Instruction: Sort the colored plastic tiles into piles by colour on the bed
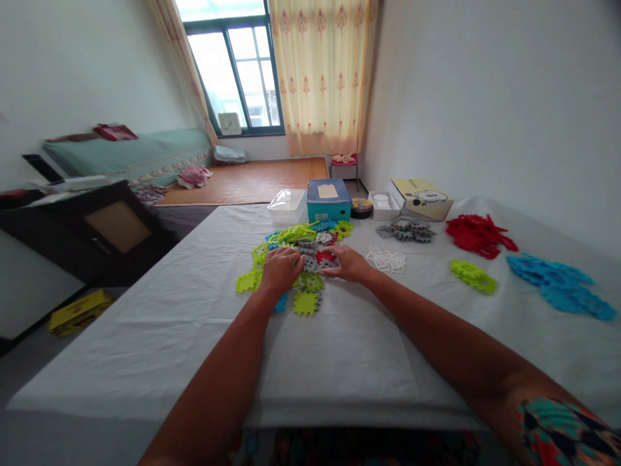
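Note:
A mixed pile of flat plastic interlocking pieces lies in the middle of the table, with lime green pieces (306, 303), grey pieces and a few blue and red ones. My left hand (281, 268) rests on the pile's left side, its fingers curled together at the grey pieces; what they hold is hidden. At the right edge of the pile is my right hand (348, 264), thumb and fingers apart around a red piece (324, 256) and a grey one. Whether it grips either is hard to see.
Sorted heaps lie to the right: white pieces (387, 259), grey pieces (410, 230), red pieces (478, 234), green pieces (473, 276) and blue pieces (557, 283). Behind stand a clear plastic container (287, 206), a blue box (328, 202), a round tin (361, 207) and a cartoon box (421, 199).

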`<state>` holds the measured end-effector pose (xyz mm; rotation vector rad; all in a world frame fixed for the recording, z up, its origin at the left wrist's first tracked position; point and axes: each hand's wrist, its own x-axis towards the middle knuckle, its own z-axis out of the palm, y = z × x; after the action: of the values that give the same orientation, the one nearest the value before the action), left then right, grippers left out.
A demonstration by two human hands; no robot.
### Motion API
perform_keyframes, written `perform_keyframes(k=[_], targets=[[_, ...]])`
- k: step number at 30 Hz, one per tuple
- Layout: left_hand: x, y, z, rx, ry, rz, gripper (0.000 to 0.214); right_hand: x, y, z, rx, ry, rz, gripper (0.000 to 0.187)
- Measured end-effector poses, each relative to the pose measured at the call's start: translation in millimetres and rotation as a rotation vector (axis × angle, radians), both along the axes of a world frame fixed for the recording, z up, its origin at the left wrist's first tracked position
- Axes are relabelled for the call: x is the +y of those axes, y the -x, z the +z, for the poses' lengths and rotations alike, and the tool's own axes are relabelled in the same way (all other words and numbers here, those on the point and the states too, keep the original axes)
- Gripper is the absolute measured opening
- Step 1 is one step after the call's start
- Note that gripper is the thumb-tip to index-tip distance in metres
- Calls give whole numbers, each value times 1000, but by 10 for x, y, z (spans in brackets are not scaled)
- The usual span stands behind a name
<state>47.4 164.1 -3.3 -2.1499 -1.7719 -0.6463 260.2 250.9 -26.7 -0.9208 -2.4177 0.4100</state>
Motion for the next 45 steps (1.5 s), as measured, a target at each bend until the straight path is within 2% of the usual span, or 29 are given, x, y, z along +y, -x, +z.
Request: perform_keyframes(k=[3, 6, 9, 11, 13, 16, 18, 21, 24, 30, 33, 36, 39, 42, 45], targets=[[3, 4, -11, 2, -3, -7, 34, -16, 20, -28, -42, -31, 75, 57], [-1, 0, -3, 7, -11, -13, 35, 5, 28, 16, 34, 53, 111, 52], [-8, -8, 17, 7, -13, -15, 35, 103, -28, 120, 190, 227, 64, 48], [-11, -10, 26, 5, -9, -21, 35, 222, -136, 173, 229, 267, -18, 45], [-9, -7, 23, 12, -9, -25, 35, 376, -309, 184, 156, 162, -145, 43], [1, 8, 1, 32, -18, -30, 34, 622, -646, 126, -40, -84, -360, 39], [10, 20, -18, 39, -23, -34, 35, 762, -866, 76, -121, -178, -469, 35], [27, 30, -40, 41, -26, -40, 35, 885, -1094, 45, -166, -240, -601, 33], [36, 23, -44, 37, -27, -43, 35, 894, -1144, 57, -206, -208, -698, 37], [13, 38, -8, -7, -46, 2, 34, 819, -1083, -45, -327, -114, -620, 38], [14, 95, 0, -61, -81, 68, 33, 833, -1125, -119, -283, -189, -656, 45], [22, 138, -13, -104, -81, 93, 27, 812, -1093, -113, -209, -277, -630, 46], [19, 124, -46, -102, -29, 40, 23, 689, -914, -39, -167, -329, -564, 42], [2, 78, -80, -80, 28, -10, 29, 495, -663, 36, -170, -358, -433, 40], [-22, 59, -81, -48, 82, 0, 34, 310, -450, 74, -197, -361, -315, 41]])
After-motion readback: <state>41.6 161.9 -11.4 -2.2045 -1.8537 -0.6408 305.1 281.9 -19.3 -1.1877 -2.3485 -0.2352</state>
